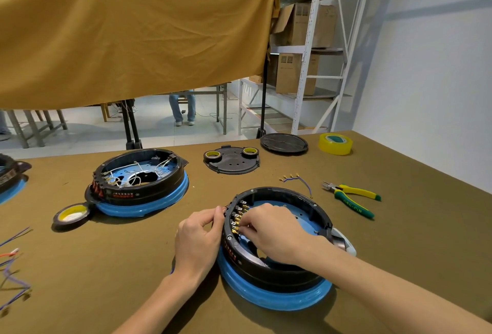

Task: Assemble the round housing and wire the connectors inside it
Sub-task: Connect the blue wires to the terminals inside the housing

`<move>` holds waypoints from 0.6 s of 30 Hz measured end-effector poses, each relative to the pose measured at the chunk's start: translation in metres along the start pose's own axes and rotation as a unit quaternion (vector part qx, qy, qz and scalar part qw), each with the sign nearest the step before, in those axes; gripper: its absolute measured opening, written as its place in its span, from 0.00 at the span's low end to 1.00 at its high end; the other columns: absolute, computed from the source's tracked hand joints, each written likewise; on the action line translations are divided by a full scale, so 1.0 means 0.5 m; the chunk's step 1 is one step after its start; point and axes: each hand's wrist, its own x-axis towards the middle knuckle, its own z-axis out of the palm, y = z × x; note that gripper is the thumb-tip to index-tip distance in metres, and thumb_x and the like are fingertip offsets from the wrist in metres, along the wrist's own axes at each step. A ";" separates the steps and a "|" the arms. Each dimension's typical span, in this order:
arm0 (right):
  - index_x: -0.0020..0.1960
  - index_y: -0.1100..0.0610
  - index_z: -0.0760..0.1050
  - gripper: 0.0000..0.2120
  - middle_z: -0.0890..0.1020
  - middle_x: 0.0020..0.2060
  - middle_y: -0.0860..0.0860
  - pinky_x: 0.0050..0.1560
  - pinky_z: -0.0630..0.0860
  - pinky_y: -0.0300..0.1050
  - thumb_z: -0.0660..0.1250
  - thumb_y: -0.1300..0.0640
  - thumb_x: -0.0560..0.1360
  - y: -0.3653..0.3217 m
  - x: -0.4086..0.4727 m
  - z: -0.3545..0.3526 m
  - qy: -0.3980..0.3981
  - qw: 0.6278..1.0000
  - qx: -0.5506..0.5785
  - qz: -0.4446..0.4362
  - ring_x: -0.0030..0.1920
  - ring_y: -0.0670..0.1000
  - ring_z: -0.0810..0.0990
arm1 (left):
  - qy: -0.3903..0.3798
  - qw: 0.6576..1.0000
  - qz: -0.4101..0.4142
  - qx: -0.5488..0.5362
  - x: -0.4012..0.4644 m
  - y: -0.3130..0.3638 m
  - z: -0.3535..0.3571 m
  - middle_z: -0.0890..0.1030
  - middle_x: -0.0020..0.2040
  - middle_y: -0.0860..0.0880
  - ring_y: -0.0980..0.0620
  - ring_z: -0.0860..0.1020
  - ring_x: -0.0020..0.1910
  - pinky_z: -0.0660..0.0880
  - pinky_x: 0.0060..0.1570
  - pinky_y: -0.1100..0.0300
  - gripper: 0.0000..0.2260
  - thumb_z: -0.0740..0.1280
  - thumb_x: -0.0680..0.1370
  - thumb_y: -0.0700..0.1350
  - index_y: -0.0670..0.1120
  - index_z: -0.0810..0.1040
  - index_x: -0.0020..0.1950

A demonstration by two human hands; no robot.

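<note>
Here the round housing (277,248), a black ring on a blue base, sits on the olive-brown table (399,227) nearest the viewer, and both hands work at its left wall. The left hand (198,238) is outside that wall with fingers curled, its fingertips pinching the rim beside the row of brass connectors (238,218). The right hand (274,230) reaches over the ring into the housing, its curled fingers closed on one of the lower connectors; exactly which one cannot be told. A label with red characters runs along the housing's outer wall but is too small to read. Just right of the housing lie pliers (351,198) with yellow and green handles, one handle printed "JING-DIN". Between the pliers and the housing lies a loose blue wire (298,180) with brass terminals. Behind and left of the housing stands a second housing (141,182), already threaded with white wires, its red-lettered label also illegible. A black tape roll (72,215) touches the second housing's near left edge. Behind the first housing a black cover plate (233,159) carries two small tape rolls, with a round black lid (284,143) and a yellow tape roll (335,143) farther right
</note>
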 end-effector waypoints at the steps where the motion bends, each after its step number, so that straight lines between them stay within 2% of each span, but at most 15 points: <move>1: 0.52 0.52 0.83 0.13 0.85 0.46 0.50 0.45 0.79 0.51 0.61 0.49 0.84 -0.001 0.000 -0.001 0.004 1.000 -0.002 -0.001 0.47 0.54 0.81 | -0.001 1.000 0.006 0.003 0.000 0.001 0.000 0.85 0.49 0.62 0.65 0.81 0.53 0.80 0.51 0.61 0.13 0.62 0.82 0.55 0.56 0.86 0.49; 5: 0.50 0.52 0.83 0.13 0.84 0.45 0.50 0.47 0.79 0.53 0.60 0.50 0.84 -0.005 0.001 0.005 0.021 1.000 -0.005 0.003 0.46 0.55 0.81 | 0.002 0.999 0.033 0.032 -0.002 0.003 0.000 0.85 0.49 0.62 0.67 0.80 0.51 0.78 0.53 0.57 0.14 0.61 0.84 0.52 0.53 0.87 0.50; 9: 0.51 0.52 0.82 0.12 0.84 0.46 0.50 0.47 0.79 0.53 0.61 0.50 0.83 -0.004 0.003 0.007 0.023 1.000 -0.004 0.006 0.46 0.55 0.81 | 0.009 0.994 0.069 0.090 -0.006 0.009 -0.003 0.86 0.48 0.58 0.71 0.76 0.50 0.73 0.52 0.60 0.21 0.57 0.84 0.55 0.50 0.87 0.48; 14: 0.52 0.52 0.83 0.12 0.84 0.46 0.50 0.45 0.77 0.50 0.61 0.51 0.83 -0.009 0.003 0.006 0.029 1.000 0.008 0.000 0.47 0.55 0.81 | 0.016 0.985 0.109 0.131 -0.005 0.013 -0.006 0.87 0.49 0.53 0.59 0.82 0.51 0.76 0.51 0.55 0.21 0.56 0.84 0.53 0.47 0.87 0.50; 16: 0.52 0.52 0.83 0.12 0.84 0.47 0.50 0.43 0.74 0.48 0.61 0.51 0.83 -0.013 0.002 0.008 0.040 0.999 0.004 0.002 0.47 0.55 0.81 | 0.021 0.982 0.129 0.139 -0.005 0.014 -0.007 0.87 0.48 0.52 0.57 0.83 0.50 0.76 0.50 0.55 0.21 0.56 0.84 0.52 0.46 0.87 0.50; 18: 0.51 0.52 0.83 0.12 0.85 0.46 0.51 0.44 0.76 0.49 0.61 0.51 0.83 -0.016 0.003 0.010 0.045 0.999 0.002 0.004 0.46 0.55 0.81 | 0.025 0.979 0.139 0.147 -0.005 0.013 -0.006 0.87 0.48 0.51 0.56 0.83 0.50 0.75 0.50 0.57 0.21 0.57 0.84 0.51 0.45 0.87 0.50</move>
